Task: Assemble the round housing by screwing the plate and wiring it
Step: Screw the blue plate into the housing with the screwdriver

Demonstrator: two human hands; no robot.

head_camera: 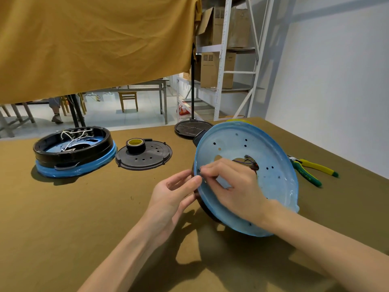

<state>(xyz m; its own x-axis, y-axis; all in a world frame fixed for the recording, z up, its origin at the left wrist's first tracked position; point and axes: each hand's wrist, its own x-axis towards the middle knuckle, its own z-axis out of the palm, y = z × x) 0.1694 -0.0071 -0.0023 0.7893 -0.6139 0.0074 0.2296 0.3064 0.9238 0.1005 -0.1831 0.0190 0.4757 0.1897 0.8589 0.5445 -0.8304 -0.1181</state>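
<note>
Tape roll on plate; second housing left, pliers far right.

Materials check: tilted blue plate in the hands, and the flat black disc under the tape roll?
Blue plate: probably metal under a blue protective film; the film wrinkles and lifts at the rim, with a glossy sheen. Black disc: likely moulded plastic, matte, with ribbing and small edge tabs. Tape roll: glossy black, yellow core.
</note>
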